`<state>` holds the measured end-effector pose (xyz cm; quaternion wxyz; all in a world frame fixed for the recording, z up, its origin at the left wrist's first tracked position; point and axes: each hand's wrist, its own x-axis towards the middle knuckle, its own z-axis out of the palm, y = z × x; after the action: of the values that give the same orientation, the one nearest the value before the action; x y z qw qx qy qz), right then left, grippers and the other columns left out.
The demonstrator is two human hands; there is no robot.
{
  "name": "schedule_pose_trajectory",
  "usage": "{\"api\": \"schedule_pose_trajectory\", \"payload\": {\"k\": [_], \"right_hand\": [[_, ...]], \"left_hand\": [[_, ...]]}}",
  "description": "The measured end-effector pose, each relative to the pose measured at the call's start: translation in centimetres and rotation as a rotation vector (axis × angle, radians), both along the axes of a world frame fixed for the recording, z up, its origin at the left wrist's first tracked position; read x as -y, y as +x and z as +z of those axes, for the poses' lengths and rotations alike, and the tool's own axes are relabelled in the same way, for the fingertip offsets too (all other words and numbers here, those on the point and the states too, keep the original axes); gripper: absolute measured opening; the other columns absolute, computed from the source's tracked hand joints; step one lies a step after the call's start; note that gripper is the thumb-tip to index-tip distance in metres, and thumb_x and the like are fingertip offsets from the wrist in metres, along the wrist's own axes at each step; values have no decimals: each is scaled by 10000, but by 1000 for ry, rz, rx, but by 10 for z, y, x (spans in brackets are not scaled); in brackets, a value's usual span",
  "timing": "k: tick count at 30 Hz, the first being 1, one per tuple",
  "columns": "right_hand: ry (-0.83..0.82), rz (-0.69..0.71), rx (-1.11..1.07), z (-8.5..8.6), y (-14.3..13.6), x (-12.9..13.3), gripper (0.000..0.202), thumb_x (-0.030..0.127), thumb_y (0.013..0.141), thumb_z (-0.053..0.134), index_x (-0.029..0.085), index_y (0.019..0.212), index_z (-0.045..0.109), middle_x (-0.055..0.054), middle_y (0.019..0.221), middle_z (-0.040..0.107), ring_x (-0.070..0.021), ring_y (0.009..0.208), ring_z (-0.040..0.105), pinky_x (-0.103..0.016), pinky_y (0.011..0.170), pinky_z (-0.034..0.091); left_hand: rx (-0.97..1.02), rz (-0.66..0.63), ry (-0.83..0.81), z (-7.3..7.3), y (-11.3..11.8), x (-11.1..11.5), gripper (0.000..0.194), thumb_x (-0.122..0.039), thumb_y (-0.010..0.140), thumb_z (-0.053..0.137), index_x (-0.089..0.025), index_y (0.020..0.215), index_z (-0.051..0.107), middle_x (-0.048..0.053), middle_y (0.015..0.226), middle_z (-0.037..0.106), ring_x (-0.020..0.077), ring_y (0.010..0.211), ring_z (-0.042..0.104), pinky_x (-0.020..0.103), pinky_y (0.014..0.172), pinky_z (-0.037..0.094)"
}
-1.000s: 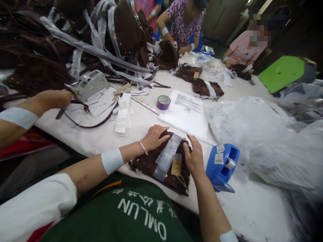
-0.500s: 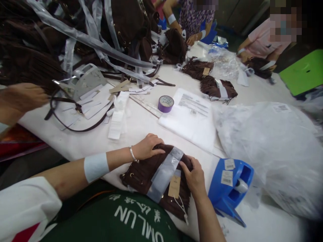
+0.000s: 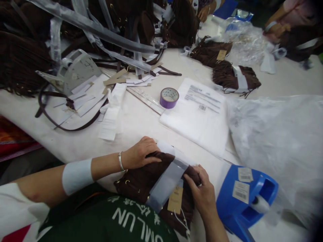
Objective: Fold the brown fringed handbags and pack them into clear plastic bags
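Observation:
A dark brown handbag (image 3: 143, 174) lies at the table's near edge, against my green apron. Around its middle runs a pale plastic wrap strip (image 3: 168, 179). My left hand (image 3: 142, 153) grips the bag's far edge left of the strip, thumb on top and fingers behind. Right of the strip, my right hand (image 3: 202, 186) pinches the same edge. A tan hang tag (image 3: 175, 200) with a white string rests on the bag's right part. The fingertips of both hands are partly hidden behind the edge.
To the right stands a blue tape dispenser (image 3: 247, 201). Ahead lie a purple tape roll (image 3: 169, 97) and a stack of white sheets (image 3: 198, 117). Brown bags (image 3: 25, 60) are piled at the far left, beside a grey dispenser (image 3: 77, 72). Co-workers' hands (image 3: 276, 32) show at the back.
My view has shifted, and the co-worker's hand at the left has left it. The far end of the strip now extends beyond the bag's edge. Both my hands still grip the bag.

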<state>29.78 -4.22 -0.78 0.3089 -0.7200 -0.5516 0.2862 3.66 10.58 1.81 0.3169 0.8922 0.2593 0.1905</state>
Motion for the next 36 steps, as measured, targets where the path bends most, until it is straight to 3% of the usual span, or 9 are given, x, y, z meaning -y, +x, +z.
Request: {"api": "schedule_pose_trajectory", "payload": {"k": [4,10,15,21,25,28,30,33,36], "right_hand": [[-97,-125,30,-4,1,-3,372,540,828,532,243,1037,616,-66,1117,627,-270,1179,485,-466,1017,365],[-100,-243,142,-3,-4,-11,391,596,802,546,221,869,639,-52,889,643,-239,880,564,-394,860,419],[-113,-257,106,-9,2,-8,410,633,764,575,232,816,647,-36,855,648,-233,845,573,-359,793,427],[-31,-270,177,-16,7,-5,432,657,747,573,230,768,633,-55,854,653,-247,879,582,-365,814,427],[-85,-258,176,-12,5,-6,436,656,764,550,230,781,637,-50,874,651,-244,897,585,-355,811,425],[-145,-246,162,-10,7,-9,416,636,759,572,226,769,640,-31,820,648,-228,822,589,-351,784,427],[-158,-252,127,-6,10,-10,397,609,761,589,221,820,649,-32,836,654,-227,824,593,-358,791,436],[-83,-259,120,11,7,-8,423,543,803,568,216,1066,625,-71,1067,644,-256,1010,576,-413,900,431],[125,-219,255,38,-21,-5,481,452,888,466,210,1303,490,-107,1350,496,-282,1299,385,-501,1062,305]], "left_hand": [[-105,106,-28,0,10,-1,271,-399,885,573,-149,989,572,55,896,620,200,874,540,365,872,386],[-147,235,-181,-5,8,-9,362,-483,802,654,-162,949,571,29,903,620,201,883,553,365,892,376],[-73,62,-389,-8,-13,-27,238,-403,891,555,-179,955,600,16,919,649,157,883,582,270,835,412],[-56,16,-248,-19,-31,-47,229,-389,908,533,-187,906,640,33,855,661,164,862,568,310,916,361],[-52,-41,-281,-19,-35,-45,272,-373,956,431,-199,1055,614,56,969,660,177,950,553,325,949,350],[-34,8,-262,-18,-33,-38,233,-378,910,526,-183,993,623,46,929,653,179,924,550,336,956,348],[-26,78,-244,-17,-30,-34,207,-378,867,592,-177,896,634,34,884,655,177,892,561,331,933,365],[-37,190,-252,-15,-24,-27,175,-349,855,595,-182,864,645,24,860,671,174,863,584,313,867,407],[-52,315,-306,-11,-19,-16,156,-314,843,580,-174,857,648,16,818,673,162,797,605,290,786,450]]}}
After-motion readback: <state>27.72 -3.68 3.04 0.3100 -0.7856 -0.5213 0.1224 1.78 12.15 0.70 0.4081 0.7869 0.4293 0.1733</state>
